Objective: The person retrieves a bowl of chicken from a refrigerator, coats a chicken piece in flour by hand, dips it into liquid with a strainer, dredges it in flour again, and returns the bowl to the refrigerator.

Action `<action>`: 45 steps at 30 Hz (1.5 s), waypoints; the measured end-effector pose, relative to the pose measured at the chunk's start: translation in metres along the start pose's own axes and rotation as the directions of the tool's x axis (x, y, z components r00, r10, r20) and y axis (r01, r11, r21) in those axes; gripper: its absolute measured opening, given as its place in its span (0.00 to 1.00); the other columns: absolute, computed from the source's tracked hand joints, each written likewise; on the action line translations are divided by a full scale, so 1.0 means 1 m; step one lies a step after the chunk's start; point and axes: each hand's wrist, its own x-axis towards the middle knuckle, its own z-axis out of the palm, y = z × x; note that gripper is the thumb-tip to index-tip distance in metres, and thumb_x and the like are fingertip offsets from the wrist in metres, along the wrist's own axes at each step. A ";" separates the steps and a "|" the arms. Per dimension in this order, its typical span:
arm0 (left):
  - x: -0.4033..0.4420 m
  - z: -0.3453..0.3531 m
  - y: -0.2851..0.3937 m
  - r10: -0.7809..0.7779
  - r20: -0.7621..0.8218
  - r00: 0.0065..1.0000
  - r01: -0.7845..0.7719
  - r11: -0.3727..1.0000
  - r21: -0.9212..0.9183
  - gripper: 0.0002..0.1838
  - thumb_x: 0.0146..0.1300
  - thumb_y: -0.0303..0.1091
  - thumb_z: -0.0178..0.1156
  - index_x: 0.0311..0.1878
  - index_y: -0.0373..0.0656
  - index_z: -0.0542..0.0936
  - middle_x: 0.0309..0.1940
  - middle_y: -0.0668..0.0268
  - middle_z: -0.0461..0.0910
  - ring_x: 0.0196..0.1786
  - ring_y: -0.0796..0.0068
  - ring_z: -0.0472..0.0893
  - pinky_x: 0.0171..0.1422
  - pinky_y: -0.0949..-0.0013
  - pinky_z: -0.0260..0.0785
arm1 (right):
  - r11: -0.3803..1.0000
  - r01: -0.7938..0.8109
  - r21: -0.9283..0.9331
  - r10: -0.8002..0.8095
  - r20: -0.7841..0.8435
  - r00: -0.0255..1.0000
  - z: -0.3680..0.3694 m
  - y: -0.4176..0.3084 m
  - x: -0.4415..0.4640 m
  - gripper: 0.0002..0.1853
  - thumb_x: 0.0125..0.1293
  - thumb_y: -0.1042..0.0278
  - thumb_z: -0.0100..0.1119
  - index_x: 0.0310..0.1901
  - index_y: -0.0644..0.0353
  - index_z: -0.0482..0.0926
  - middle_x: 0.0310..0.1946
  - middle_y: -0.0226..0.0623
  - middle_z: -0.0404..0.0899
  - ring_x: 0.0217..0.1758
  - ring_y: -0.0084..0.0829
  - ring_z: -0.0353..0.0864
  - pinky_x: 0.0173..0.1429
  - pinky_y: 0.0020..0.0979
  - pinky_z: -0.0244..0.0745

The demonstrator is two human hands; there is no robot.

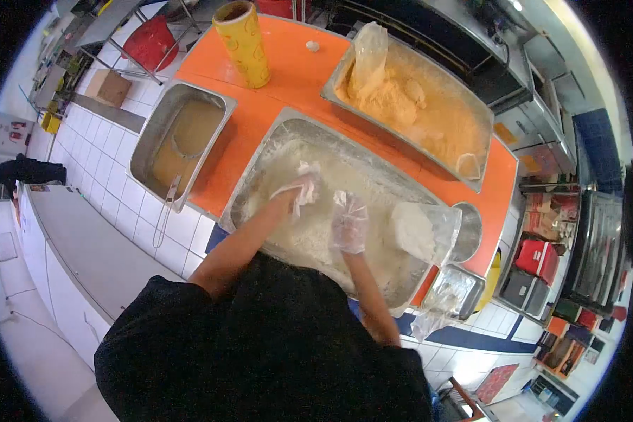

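My left hand (pixel 299 191), in a loose clear plastic glove, is over the left part of a large metal pan (pixel 260 151) of white flour-like powder (pixel 306 228). Its fingers look closed around something coated in white that I cannot make out. My right hand (pixel 349 224), gloved the same way, is close beside it over the same powder. Those fingers are drawn together, with a white clump at their tips, and the glove hides what they hold. A clear plastic bag of white powder (pixel 415 231) lies at the pan's right end.
Behind is a pan of orange powder (pixel 436 116) with a plastic bag (pixel 370 53). Left is a metal pan of brownish liquid (pixel 186 123) with a wire strainer (pixel 167 207) across its edge. A yellow roll (pixel 243 46), metal bowl (pixel 468 232) and small tray (pixel 457 290) sit around.
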 end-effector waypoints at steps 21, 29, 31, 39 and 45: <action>-0.025 -0.051 0.006 0.003 -0.095 0.996 -0.029 0.960 -0.278 0.20 0.72 0.48 0.44 0.47 0.41 0.75 0.38 0.57 0.78 0.37 0.61 0.79 0.44 0.56 0.75 | 0.998 0.067 0.011 -0.068 0.174 0.982 0.118 0.028 0.122 0.21 0.66 0.60 0.53 0.57 0.60 0.72 0.52 0.43 0.75 0.53 0.40 0.74 0.60 0.38 0.67; -0.051 0.007 0.022 0.186 -0.080 0.979 -0.156 0.944 0.291 0.25 0.73 0.46 0.45 0.67 0.42 0.67 0.64 0.59 0.68 0.65 0.71 0.66 0.67 0.66 0.62 | 0.856 0.429 -0.288 -0.437 0.040 0.899 0.042 -0.001 0.048 0.27 0.70 0.69 0.47 0.69 0.58 0.59 0.65 0.44 0.66 0.67 0.42 0.65 0.72 0.35 0.58; -0.047 0.044 0.039 -0.102 -0.316 0.943 0.079 0.993 -0.083 0.26 0.72 0.50 0.46 0.65 0.43 0.70 0.60 0.61 0.71 0.61 0.69 0.70 0.64 0.68 0.64 | 0.982 0.190 0.012 -0.190 0.102 0.976 0.031 0.007 0.046 0.30 0.69 0.68 0.41 0.73 0.54 0.51 0.70 0.42 0.60 0.73 0.41 0.58 0.77 0.35 0.49; 0.034 0.014 -0.039 0.044 0.006 0.999 -0.044 0.968 0.246 0.30 0.70 0.57 0.44 0.65 0.44 0.69 0.58 0.61 0.73 0.57 0.70 0.72 0.62 0.65 0.65 | 0.989 -0.107 0.100 0.092 0.147 0.985 0.028 -0.008 0.040 0.26 0.72 0.60 0.42 0.69 0.56 0.60 0.68 0.45 0.62 0.70 0.41 0.61 0.75 0.37 0.52; 0.028 0.021 -0.038 0.161 0.314 0.936 -0.343 0.621 0.705 0.30 0.70 0.59 0.43 0.62 0.45 0.71 0.56 0.61 0.73 0.55 0.67 0.73 0.61 0.65 0.65 | 0.926 -0.322 -0.199 0.362 0.216 0.907 0.031 -0.015 0.032 0.29 0.73 0.48 0.34 0.69 0.56 0.58 0.67 0.52 0.62 0.64 0.53 0.69 0.67 0.47 0.64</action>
